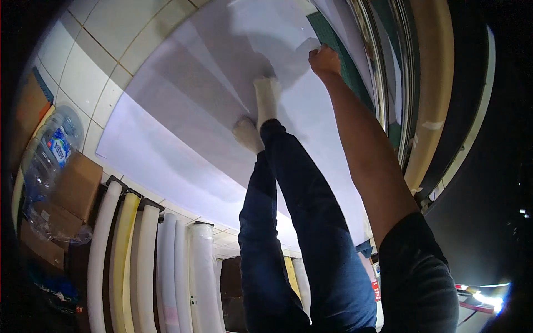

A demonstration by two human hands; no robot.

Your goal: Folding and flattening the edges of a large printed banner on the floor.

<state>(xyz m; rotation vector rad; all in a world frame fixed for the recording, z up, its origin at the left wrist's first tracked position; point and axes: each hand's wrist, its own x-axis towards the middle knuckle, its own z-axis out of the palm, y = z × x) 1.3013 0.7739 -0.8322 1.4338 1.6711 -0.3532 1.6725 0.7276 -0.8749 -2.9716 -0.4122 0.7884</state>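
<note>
A large pale white sheet (183, 161) lies spread over the tiled floor, and my two feet in light socks stand on it. My right arm reaches forward, and my right hand (326, 60) is closed near the sheet's far right side, beside a dark green strip (347, 66). Something small and pale shows at the fingertips, but I cannot make out what it is. Shadows from my body and arm fall across the sheet. My left hand is not in view.
Metal rails (377, 61) and a long brown roll (432, 94) run along the right. At the lower left stand several upright rolls, one of them yellow (123, 244). Left of them are a cardboard box (78, 186) and a clear plastic bottle (68, 127). A bright lamp (491, 299) glows at the lower right.
</note>
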